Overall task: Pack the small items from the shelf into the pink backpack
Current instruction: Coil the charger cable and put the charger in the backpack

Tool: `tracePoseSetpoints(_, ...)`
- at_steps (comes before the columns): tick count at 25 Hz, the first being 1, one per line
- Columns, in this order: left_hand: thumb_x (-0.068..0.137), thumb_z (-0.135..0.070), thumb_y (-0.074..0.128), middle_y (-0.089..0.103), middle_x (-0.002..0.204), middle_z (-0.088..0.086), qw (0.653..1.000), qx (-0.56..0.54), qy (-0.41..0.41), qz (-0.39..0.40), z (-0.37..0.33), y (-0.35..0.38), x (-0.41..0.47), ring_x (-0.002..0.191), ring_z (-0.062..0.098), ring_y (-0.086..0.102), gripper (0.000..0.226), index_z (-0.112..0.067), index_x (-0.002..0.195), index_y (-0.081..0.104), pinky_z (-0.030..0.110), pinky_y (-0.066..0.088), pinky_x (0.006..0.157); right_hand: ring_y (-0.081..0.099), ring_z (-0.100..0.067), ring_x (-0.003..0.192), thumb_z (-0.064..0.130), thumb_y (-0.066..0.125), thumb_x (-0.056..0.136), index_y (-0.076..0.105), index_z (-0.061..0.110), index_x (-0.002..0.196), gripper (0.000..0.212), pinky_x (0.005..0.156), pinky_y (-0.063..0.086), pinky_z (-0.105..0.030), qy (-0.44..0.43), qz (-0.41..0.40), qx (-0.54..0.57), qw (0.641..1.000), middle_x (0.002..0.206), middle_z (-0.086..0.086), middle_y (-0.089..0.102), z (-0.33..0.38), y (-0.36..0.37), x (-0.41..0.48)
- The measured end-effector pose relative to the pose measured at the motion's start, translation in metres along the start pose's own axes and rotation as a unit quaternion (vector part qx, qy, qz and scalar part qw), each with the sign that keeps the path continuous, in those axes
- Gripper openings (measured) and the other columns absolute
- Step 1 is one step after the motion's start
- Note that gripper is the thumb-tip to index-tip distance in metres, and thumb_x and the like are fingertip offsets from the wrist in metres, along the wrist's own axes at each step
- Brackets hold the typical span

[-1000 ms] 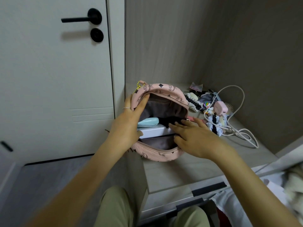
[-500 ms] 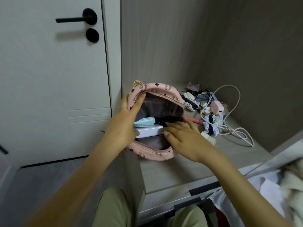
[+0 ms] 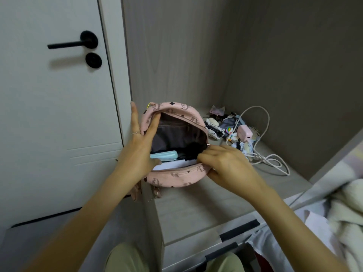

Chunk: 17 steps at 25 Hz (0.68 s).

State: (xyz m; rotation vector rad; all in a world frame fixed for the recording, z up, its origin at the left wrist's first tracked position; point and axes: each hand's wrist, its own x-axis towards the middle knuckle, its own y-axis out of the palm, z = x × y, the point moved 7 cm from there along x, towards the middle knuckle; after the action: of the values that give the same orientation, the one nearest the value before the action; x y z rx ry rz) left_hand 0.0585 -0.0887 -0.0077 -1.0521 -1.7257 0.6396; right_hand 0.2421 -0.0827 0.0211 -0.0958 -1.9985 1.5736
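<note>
The pink backpack (image 3: 176, 176) stands open at the shelf's left front corner. Inside it lie a light blue case (image 3: 165, 155) and a flat white item (image 3: 172, 165). My left hand (image 3: 137, 152) holds the bag's left rim open, one straight finger inside the mouth and the others outside. My right hand (image 3: 225, 165) grips the bag's front right rim, fingers curled over its edge. A pile of small items (image 3: 227, 128) lies behind and right of the bag, with a pink charger (image 3: 244, 133) and a white cable (image 3: 271, 161).
A white door with a black handle (image 3: 74, 44) is at the left. The grey shelf (image 3: 206, 203) sits in a walled alcove with drawers below its front edge. Pale fabric (image 3: 345, 209) lies at the lower right. My knees show at the bottom.
My right hand came off the items inside the bag and now grips the front right rim. The front wall of the bag is drawn up. My left hand kept its hold.
</note>
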Motion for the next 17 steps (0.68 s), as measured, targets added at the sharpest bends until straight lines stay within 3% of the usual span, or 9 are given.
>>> tracePoseSetpoints(2, 0.057, -0.015, 0.089, -0.045, 0.144, 0.001, 1.000, -0.025, 0.006, -0.009, -0.009, 0.006, 0.004, 0.114, 0.039, 0.055, 0.135, -0.042, 0.144, -0.012, 0.024, 0.046, 0.055, 0.063, -0.024, 0.076, 0.002, 0.062, 0.061, 0.064, 0.013, 0.078, 0.020, 0.060, 0.048, -0.030, 0.026, -0.031, -0.012, 0.999, 0.075, 0.001, 0.066, -0.014, -0.008, -0.005)
tracePoseSetpoints(3, 0.057, -0.017, 0.089, -0.043, 0.145, 0.003, 0.999, -0.029, 0.014, -0.010, -0.018, 0.011, 0.006, 0.115, 0.039, 0.054, 0.133, -0.040, 0.145, -0.009, 0.026, 0.049, 0.057, 0.063, -0.024, 0.078, 0.000, 0.063, 0.062, 0.065, 0.014, 0.079, 0.022, 0.060, 0.048, -0.030, 0.054, -0.036, -0.016, 0.998, 0.077, 0.001, 0.067, -0.024, -0.010, -0.009)
tracePoseSetpoints(6, 0.061, -0.023, 0.086, -0.042, 0.146, 0.004, 0.998, 0.017, 0.058, -0.001, -0.044, 0.027, 0.016, 0.076, 0.026, 0.060, 0.130, -0.042, 0.144, -0.012, 0.025, 0.047, 0.048, 0.064, -0.017, 0.088, 0.006, 0.068, 0.071, 0.065, 0.021, 0.091, 0.025, 0.068, 0.050, -0.030, 0.145, 0.073, 0.114, 0.980, 0.090, 0.007, 0.067, -0.066, 0.007, -0.029)
tracePoseSetpoints(8, 0.063, -0.026, 0.085, -0.037, 0.149, 0.001, 0.998, 0.021, 0.067, 0.007, -0.044, 0.035, 0.020, 0.070, 0.020, 0.057, 0.128, -0.046, 0.142, -0.013, 0.025, 0.046, 0.047, 0.064, -0.012, 0.093, 0.015, 0.068, 0.076, 0.067, 0.022, 0.099, 0.023, 0.079, 0.051, -0.025, 0.155, 0.138, 0.357, 0.911, 0.099, 0.007, 0.068, -0.083, 0.018, -0.041)
tracePoseSetpoints(10, 0.068, -0.025, 0.082, -0.026, 0.153, -0.006, 0.998, -0.035, 0.048, 0.031, -0.032, 0.038, 0.022, 0.096, 0.023, 0.059, 0.117, -0.053, 0.141, -0.005, 0.028, 0.054, 0.074, 0.065, -0.010, 0.089, 0.018, 0.059, 0.082, 0.070, 0.020, 0.090, 0.014, 0.077, 0.049, -0.017, 0.216, -0.020, 0.508, 0.833, 0.093, 0.002, 0.071, -0.120, 0.019, -0.042)
tracePoseSetpoints(12, 0.074, -0.021, 0.078, -0.014, 0.154, -0.007, 0.992, -0.111, 0.050, 0.032, -0.026, 0.036, 0.019, 0.120, 0.007, 0.040, 0.099, -0.050, 0.142, 0.013, 0.018, 0.032, 0.100, 0.062, -0.010, 0.080, 0.014, 0.052, 0.084, 0.068, 0.019, 0.079, 0.018, 0.075, 0.048, -0.021, 0.375, -0.233, 0.478, 0.759, 0.083, 0.001, 0.069, -0.183, 0.033, -0.056)
tracePoseSetpoints(13, 0.076, -0.020, 0.076, -0.009, 0.155, -0.005, 0.989, -0.134, 0.060, 0.020, -0.027, 0.033, 0.018, 0.127, -0.001, 0.028, 0.090, -0.047, 0.142, 0.022, 0.016, 0.021, 0.105, 0.060, -0.013, 0.084, 0.015, 0.054, 0.085, 0.066, 0.016, 0.087, 0.013, 0.079, 0.048, -0.028, 0.468, -0.262, 0.405, 0.741, 0.091, -0.003, 0.068, -0.212, 0.048, -0.066)
tracePoseSetpoints(15, 0.078, -0.019, 0.073, 0.004, 0.154, 0.001, 0.984, -0.159, 0.074, -0.004, -0.033, 0.026, 0.017, 0.138, 0.007, 0.014, 0.073, -0.036, 0.139, 0.038, 0.025, 0.015, 0.112, 0.055, -0.028, 0.106, 0.027, 0.060, 0.086, 0.056, 0.009, 0.117, 0.036, 0.092, 0.046, -0.043, 0.605, -0.119, 0.267, 0.741, 0.118, -0.015, 0.060, -0.252, 0.087, -0.073)
tracePoseSetpoints(17, 0.078, -0.023, 0.072, 0.017, 0.151, 0.003, 0.985, -0.160, 0.060, -0.016, -0.038, 0.017, 0.016, 0.139, 0.017, 0.016, 0.059, -0.032, 0.132, 0.050, 0.029, 0.016, 0.110, 0.051, -0.036, 0.114, 0.035, 0.064, 0.084, 0.046, 0.006, 0.129, 0.057, 0.092, 0.046, -0.045, 0.630, 0.014, 0.214, 0.746, 0.127, -0.019, 0.054, -0.275, 0.115, -0.070)
